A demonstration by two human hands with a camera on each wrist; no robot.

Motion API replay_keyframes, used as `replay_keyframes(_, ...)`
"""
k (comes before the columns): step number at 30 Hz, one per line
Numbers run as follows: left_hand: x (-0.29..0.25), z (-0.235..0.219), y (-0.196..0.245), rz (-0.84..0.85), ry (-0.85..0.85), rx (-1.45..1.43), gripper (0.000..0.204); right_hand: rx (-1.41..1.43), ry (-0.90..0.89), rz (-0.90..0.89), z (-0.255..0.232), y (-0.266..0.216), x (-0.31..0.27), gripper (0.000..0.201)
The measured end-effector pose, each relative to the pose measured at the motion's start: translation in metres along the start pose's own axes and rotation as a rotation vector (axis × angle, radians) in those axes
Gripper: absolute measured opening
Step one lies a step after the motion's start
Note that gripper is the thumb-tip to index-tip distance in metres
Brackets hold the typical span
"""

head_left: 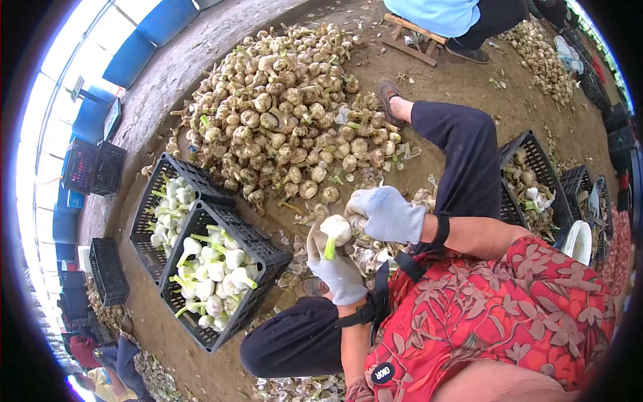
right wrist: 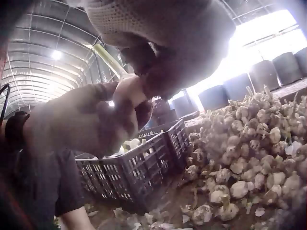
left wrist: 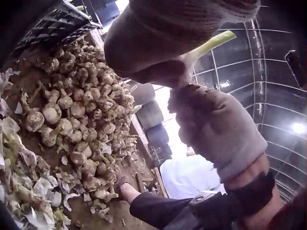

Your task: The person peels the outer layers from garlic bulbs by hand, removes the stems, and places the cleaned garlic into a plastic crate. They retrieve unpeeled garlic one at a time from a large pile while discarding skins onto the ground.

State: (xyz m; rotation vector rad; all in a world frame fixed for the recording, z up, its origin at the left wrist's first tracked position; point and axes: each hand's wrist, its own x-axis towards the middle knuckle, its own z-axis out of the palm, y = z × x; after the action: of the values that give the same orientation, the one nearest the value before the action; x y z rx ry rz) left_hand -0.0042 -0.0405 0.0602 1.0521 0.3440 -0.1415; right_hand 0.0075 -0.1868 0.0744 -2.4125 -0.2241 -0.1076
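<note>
Fingers of the gloved left hand [head_left: 338, 275] were clamped round a white garlic bulb [head_left: 337, 228]; those of the gloved right hand [head_left: 387, 213] were curled in on its opposite side; the bulb sat between both hands' fingertips — its green stem [head_left: 329, 250] jutted clear of them; a black crate [head_left: 251, 236] of bulbs stood nearby.

garlic bulb [right wrist: 130, 89] — partly hidden, blue-shirted person [head_left: 432, 16] — cut off above

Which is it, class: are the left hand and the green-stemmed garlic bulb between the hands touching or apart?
Touching: the right wrist view shows the left hand gripping the garlic bulb, with no gap between them.
</note>
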Motion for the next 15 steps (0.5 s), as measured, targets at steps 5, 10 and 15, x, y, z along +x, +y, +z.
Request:
replay_keyframes(5, 0.000, -0.006, -0.001, -0.074, -0.069, -0.047, 0.039, 0.007, 0.090, -0.017, 0.006, 0.006, 0.004, 0.012)
replay_keyframes(10, -0.006, -0.002, 0.001, -0.160, -0.118, -0.100, 0.040, 0.097, 0.066, 0.138, 0.002, 0.020, 0.019, 0.016)
replay_keyframes(15, -0.002, -0.005, 0.000, -0.114, -0.196, -0.199, 0.047, 0.933, -0.129, 0.534, -0.018, 0.006, 0.021, 0.018)
